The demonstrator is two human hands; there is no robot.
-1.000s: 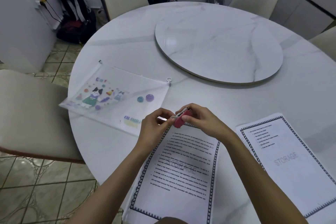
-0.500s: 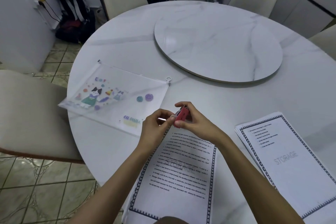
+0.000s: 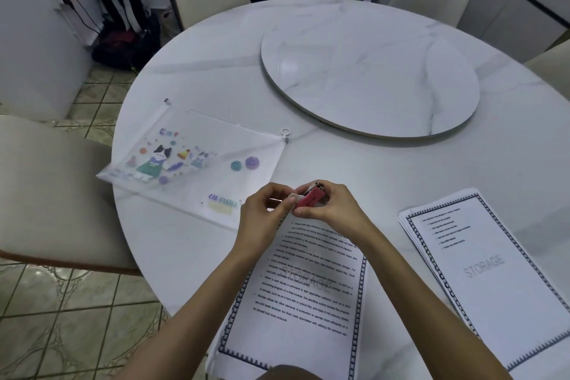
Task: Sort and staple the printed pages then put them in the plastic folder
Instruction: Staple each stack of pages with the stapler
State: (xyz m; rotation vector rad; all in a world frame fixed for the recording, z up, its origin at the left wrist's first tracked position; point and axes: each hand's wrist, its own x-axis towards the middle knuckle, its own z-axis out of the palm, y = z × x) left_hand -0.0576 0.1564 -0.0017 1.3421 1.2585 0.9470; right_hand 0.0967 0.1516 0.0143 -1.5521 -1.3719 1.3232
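Partly hidden stapler (image 3: 310,199), right hand (image 3: 336,210) gripping, left hand (image 3: 262,213) pinching its tip

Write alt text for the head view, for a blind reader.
The left hand and right hand hold a red stapler over the top edge of a printed page on a round marble table. A second stack of pages lies to the right, a clear plastic folder to the left.

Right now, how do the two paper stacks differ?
Near white bordered paper stack: dense paragraphs; left hand and right hand hold a small red stapler at its top corner. Right white bordered paper stack: short bullet list, untouched, sheets fanned. Both: grey STORAGE watermark.
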